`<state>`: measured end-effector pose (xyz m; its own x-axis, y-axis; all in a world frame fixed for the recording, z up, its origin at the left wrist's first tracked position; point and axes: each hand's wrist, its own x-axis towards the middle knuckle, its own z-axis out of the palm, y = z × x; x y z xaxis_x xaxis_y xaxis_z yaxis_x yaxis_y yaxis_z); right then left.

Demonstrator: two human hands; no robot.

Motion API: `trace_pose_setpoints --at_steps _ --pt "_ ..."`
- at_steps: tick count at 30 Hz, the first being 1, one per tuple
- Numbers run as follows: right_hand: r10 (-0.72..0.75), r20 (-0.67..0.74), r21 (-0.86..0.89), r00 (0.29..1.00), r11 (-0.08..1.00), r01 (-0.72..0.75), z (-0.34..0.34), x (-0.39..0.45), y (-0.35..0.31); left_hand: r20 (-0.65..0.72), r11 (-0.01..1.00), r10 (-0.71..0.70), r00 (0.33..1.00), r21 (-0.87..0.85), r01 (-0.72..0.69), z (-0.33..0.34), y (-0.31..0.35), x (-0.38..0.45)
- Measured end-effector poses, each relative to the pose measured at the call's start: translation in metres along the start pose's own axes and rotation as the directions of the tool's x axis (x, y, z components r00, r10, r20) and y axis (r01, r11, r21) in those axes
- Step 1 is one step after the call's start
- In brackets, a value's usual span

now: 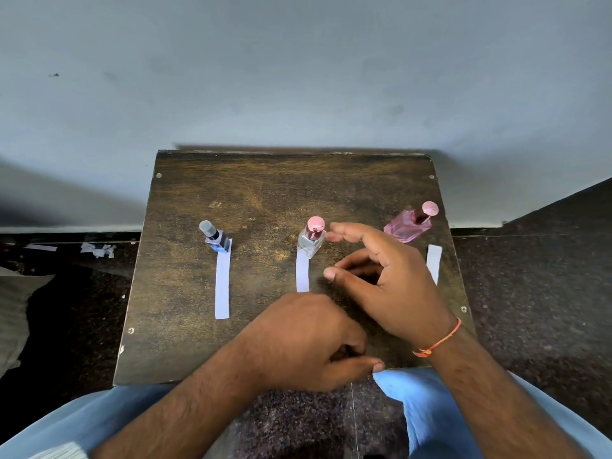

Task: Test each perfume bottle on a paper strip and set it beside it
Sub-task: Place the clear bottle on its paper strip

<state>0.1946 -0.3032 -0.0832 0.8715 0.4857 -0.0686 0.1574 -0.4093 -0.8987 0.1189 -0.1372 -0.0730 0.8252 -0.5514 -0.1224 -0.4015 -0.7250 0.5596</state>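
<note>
Three perfume bottles are standing on the wooden board (265, 193), and we are working on the middle one. The blue bottle (216, 239) is sitting at the far end of the left strip (222, 286). The clear bottle (311, 240) is standing upright at the far end of the middle strip (302, 274). Our right hand (387, 279) is hovering just beside its pink cap, with the fingers loosely spread and gripping nothing; we cannot tell if a fingertip is touching the glass. Our left hand (304, 342) is resting near the front edge, with its fingers curled, and we cannot see anything inside it. We are judging that the pink bottle (409, 225), leaning beyond the right strip (433, 263), is waiting next: the right hand must reach across and grasp its body firmly.
</note>
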Motion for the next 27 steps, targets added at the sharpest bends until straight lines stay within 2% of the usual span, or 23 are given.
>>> trace_pose_setpoints --at_steps 5,11,16,20,27 --pt "-0.010 -0.051 -0.057 0.999 0.998 0.008 0.008 0.006 -0.005 0.020 0.997 0.071 0.997 0.002 -0.071 0.004 0.005 0.000" --pt "-0.024 -0.117 -0.132 0.993 0.991 0.009 0.020 0.012 -0.010 0.031 0.985 0.155 0.987 -0.088 -0.151 -0.001 0.009 -0.009" --pt "-0.050 -0.132 -0.145 0.990 0.989 0.030 0.029 0.018 -0.010 -0.038 0.995 0.088 0.995 -0.049 -0.090 -0.007 -0.002 -0.019" --pt "-0.048 -0.131 -0.126 0.990 0.992 0.031 0.029 0.023 -0.012 -0.021 0.999 0.014 1.000 -0.046 -0.015 -0.010 -0.014 -0.026" --pt "-0.054 -0.132 -0.094 0.990 0.995 0.041 0.026 0.028 -0.015 -0.027 0.998 0.006 1.000 -0.057 -0.007 -0.006 -0.021 -0.030"
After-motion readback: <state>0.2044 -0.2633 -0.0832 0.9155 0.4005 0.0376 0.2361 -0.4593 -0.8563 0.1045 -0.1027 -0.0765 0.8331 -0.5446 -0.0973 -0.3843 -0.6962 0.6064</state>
